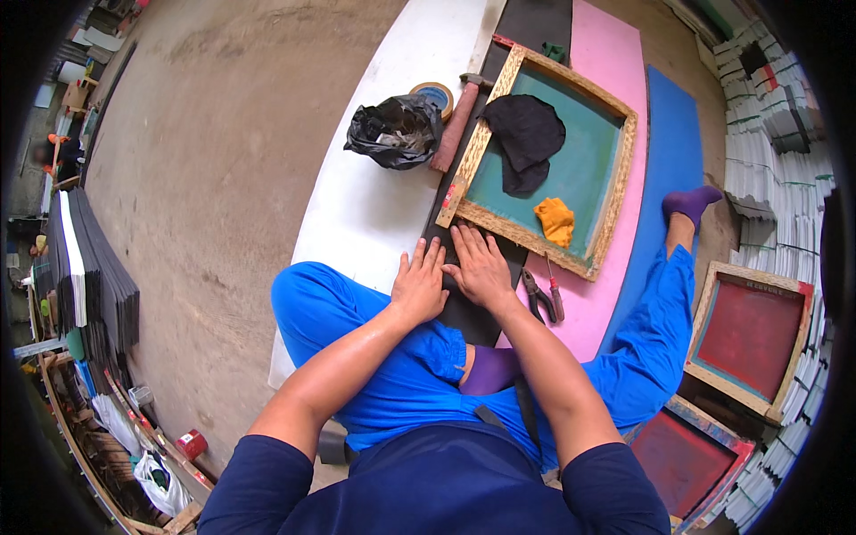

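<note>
My left hand lies flat with its fingers stretched out, across the black sheet and the white sheet beside it. Close by on the black sheet rests my right hand, palm down and fingers spread, its tips near the frame's lower edge. Neither hand holds anything. Just beyond them is a wooden screen frame with green mesh. A black cloth and a crumpled yellow cloth lie on the mesh. Right of my right hand are pliers and a red-handled screwdriver.
A black plastic bag, a tape roll and a hammer sit left of the frame. Pink and blue sheets run alongside. Red-mesh frames and stacked white sheets stand at right; dark sheets at left.
</note>
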A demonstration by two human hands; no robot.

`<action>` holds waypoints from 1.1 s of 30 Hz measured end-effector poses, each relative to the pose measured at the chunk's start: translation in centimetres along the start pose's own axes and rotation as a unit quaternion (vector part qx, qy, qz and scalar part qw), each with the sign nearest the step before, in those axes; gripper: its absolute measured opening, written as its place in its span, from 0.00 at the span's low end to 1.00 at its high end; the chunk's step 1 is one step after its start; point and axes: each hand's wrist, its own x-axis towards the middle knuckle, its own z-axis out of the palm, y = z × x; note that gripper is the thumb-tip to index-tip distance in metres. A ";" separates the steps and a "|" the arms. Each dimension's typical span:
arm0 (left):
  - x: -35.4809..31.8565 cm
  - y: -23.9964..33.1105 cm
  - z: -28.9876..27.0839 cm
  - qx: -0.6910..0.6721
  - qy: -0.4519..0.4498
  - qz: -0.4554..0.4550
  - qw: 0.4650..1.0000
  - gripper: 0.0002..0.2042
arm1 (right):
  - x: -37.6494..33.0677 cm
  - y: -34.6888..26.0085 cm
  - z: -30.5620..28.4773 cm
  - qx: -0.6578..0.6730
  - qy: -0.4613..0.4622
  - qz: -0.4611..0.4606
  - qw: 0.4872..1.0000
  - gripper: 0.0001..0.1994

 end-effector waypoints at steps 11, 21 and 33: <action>-0.2 -0.2 0.2 -0.021 0.028 0.001 0.999 0.39 | 0.4 1.2 -0.3 0.002 0.010 -0.020 1.000 0.31; 0.1 -0.2 0.5 -0.040 0.022 -0.012 0.999 0.43 | -2.6 -0.6 0.6 0.044 -0.008 0.008 0.999 0.30; -0.4 -0.1 -0.4 -0.039 -0.034 0.014 0.999 0.48 | -3.3 -0.4 0.7 0.058 0.042 0.027 0.997 0.31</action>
